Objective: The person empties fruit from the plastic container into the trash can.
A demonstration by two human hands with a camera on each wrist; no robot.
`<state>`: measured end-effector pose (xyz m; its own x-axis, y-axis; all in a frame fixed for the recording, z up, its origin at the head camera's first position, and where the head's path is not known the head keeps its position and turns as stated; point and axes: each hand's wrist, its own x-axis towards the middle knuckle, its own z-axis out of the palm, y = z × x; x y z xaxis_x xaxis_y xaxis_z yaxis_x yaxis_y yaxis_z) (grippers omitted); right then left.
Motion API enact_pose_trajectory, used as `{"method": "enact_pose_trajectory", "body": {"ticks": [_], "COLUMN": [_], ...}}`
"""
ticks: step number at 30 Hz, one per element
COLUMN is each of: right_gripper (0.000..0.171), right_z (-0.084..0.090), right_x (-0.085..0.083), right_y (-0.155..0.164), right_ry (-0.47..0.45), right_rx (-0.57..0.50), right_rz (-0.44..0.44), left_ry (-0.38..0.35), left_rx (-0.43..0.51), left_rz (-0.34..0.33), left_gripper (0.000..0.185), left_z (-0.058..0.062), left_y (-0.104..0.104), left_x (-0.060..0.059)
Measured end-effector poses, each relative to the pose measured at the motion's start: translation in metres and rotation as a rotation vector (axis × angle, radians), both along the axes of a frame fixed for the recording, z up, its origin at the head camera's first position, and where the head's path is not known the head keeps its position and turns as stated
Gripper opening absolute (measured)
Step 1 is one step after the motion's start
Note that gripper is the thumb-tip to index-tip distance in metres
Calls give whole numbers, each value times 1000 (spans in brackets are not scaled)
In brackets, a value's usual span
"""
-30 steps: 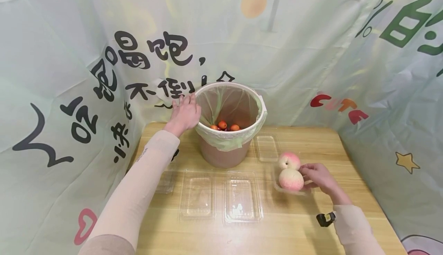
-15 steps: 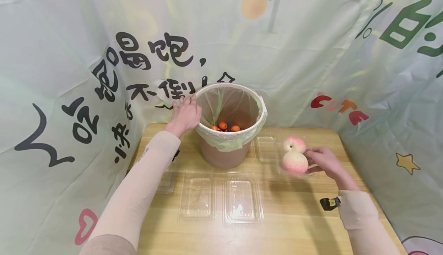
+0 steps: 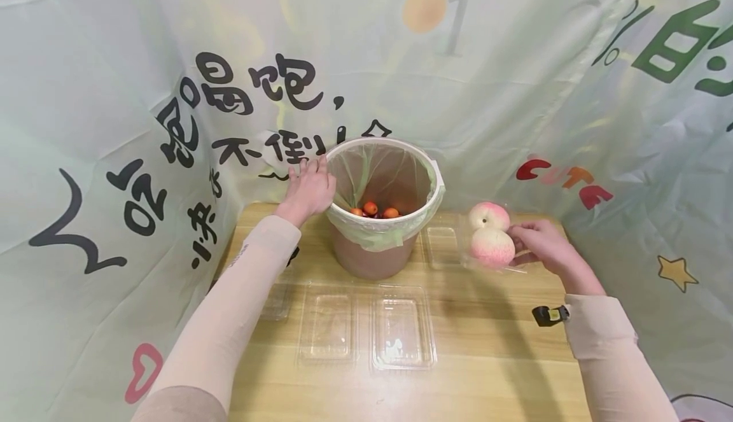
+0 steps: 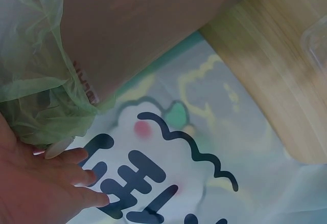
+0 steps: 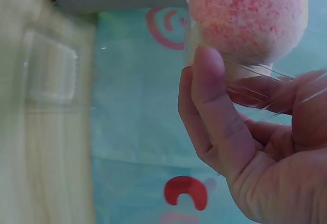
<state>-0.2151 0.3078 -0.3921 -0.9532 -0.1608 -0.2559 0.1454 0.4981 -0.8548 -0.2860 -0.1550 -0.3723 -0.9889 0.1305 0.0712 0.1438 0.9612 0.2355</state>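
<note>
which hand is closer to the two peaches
Right. The right hand holds the clear tray with the peaches; the left hand rests on the bin's far rim.

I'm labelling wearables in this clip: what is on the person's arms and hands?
Both arms wear snug pale beige sleeves, left sleeve and right sleeve, ending at the wrists. The left hand and right hand are bare. A small black clip-like device sits at the right cuff.
</note>
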Motion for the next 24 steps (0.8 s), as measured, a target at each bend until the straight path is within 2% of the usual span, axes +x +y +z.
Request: {"method": "enact_pose_trajectory", "body": {"ticks": [8, 13, 24], "right_gripper": [34, 39, 28], "right_z": [27, 39, 61], "right_x": [-13, -19, -27], "right_y": [-9, -15, -30], "right_ry": [15, 16, 56], "right_rx": [35, 43, 54], "right_rz": [-10, -13, -19], "left_ry": [29, 23, 8], "left_rx": [-1, -3, 7], "left_rz": [1, 0, 0], "left_gripper": [68, 70, 68], "left_z": [-1, 0, -1], "left_y": [0, 0, 0], "left_x": [-1, -1, -1]}}
